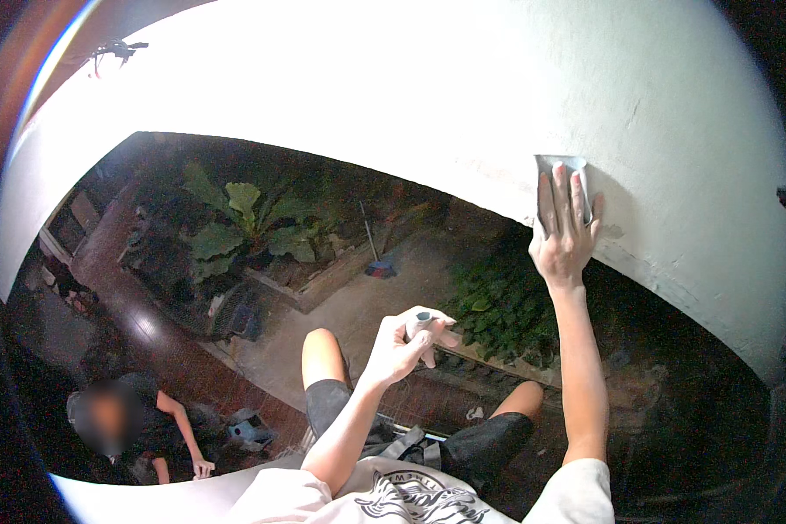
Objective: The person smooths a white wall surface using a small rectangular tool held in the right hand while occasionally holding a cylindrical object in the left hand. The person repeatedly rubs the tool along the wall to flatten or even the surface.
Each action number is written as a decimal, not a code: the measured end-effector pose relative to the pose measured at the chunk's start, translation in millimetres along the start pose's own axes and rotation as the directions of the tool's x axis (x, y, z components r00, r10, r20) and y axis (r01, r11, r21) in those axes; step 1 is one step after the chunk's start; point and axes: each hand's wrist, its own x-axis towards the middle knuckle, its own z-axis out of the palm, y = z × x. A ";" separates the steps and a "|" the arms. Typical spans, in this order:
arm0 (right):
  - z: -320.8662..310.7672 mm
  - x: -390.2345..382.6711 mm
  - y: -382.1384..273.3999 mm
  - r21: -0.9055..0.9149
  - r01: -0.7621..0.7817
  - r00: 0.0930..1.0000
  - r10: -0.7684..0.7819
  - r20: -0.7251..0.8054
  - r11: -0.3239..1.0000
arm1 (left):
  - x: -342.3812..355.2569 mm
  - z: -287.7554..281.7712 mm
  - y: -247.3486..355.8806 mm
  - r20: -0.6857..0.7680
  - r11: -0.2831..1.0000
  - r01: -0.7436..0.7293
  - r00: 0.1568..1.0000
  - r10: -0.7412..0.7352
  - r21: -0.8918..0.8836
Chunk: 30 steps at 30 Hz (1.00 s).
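My right hand (568, 231) lies with fingers stretched over a grey sheet that looks like sandpaper (547, 163), pressing it to the white wall (672, 166) close to its lower edge. One corner of the sheet sticks out above the fingertips. Lower and to the left, away from the wall, my left hand (402, 348) is closed around a small grey roll (422, 320) with an open, hollow end, perhaps a rolled sheet of the same kind. Pale dust coats both hands.
Far below, a person (144, 428) in dark clothes is at the lower left, near a blue-grey object (249, 430). Leafy plants (253, 210) and a blue broom (380, 266) are on the ground. Small cracks and rough patches mark the wall. A dark fixture (118, 52) hangs at the upper left.
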 end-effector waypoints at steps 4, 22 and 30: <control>-10.2 -4.5 -5.5 -0.062 0.171 0.984 -0.168 0.058 0.983 | 4.7 0.6 6.9 -0.099 0.998 0.065 0.993 -0.066 -0.011; -26.9 -55.1 19.0 0.158 -0.134 0.987 0.118 0.107 0.978 | 159.6 -54.0 48.6 -0.280 0.925 -0.380 0.887 0.368 0.013; -5.7 -7.5 -22.0 0.178 -0.038 0.966 -0.010 0.259 0.983 | 169.7 -53.0 44.1 -0.441 0.909 -0.406 0.801 0.405 0.096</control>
